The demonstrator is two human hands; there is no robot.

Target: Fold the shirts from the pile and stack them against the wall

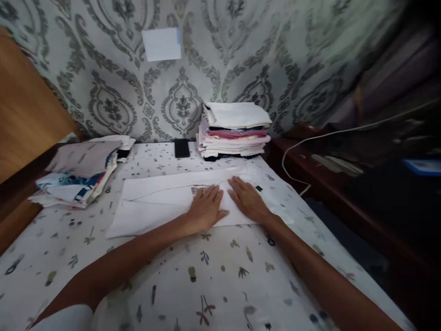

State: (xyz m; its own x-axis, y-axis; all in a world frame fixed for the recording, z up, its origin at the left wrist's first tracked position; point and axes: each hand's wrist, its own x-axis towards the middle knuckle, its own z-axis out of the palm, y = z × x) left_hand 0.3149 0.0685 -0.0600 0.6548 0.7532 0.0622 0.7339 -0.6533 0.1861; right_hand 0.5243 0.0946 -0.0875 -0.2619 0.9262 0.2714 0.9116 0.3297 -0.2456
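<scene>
A white garment (155, 202), folded into a long flat strip, lies crosswise in front of me. A small printed patch shows near its middle, partly under my fingers. My left hand (206, 208) rests flat on the cloth beside that patch, fingers stretched out. Just to its right, my right hand (248, 198) also presses flat on the garment near its right end, fingers extended. Neither hand grips anything. The two hands are close together but apart.
A patterned bedsheet (220, 276) lies under everything. Folded clothes (234, 131) are stacked at the back, near a black phone (182, 148). Another pile of folded clothes (82, 161) sits at the left. A white cable (330, 134) hangs over dark wooden furniture on the right.
</scene>
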